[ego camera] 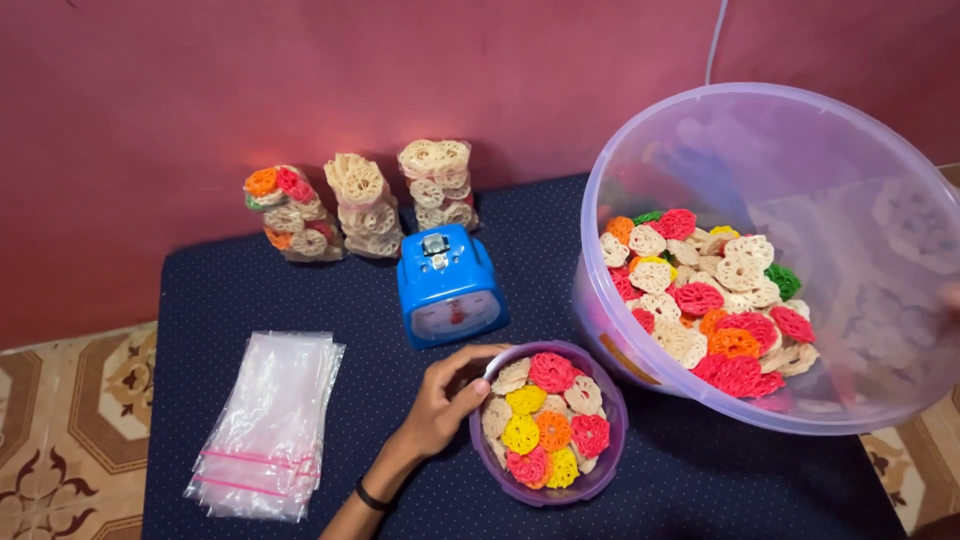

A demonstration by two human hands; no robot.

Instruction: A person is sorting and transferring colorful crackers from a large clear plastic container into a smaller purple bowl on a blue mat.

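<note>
Left hand (440, 405) sits on the left rim of the small purple bowl (548, 424), fingers curled loosely over the edge, thumb outside the wall. It grips the rim only, no snack piece in it. Bowl lies directly right of the hand, touching it, round, so no long axis to speak of. Right hand: barely a blur at the right frame edge, can't tell its state. Left is clearly the nearer hand.

Bowl is translucent purple plastic, filled with lacy wheel-shaped fryums (551, 372) in pink, yellow, orange and cream; dry, brittle-looking, perforated.

Big tub (700, 120), clear lilac plastic, tilted toward the bowl and just right of it, rims nearly touching; holds a larger heap of the same pieces.

Behind the hand: blue square alarm clock (450, 287), glossy plastic, lying face up. Against the pink wall stand three filled clear packets (362, 205) in a row. Left of the hand, apart from it, a flat stack of empty zip bags (268, 425) with pink seal strips. All on a dark blue dotted cloth (220, 290).
</note>
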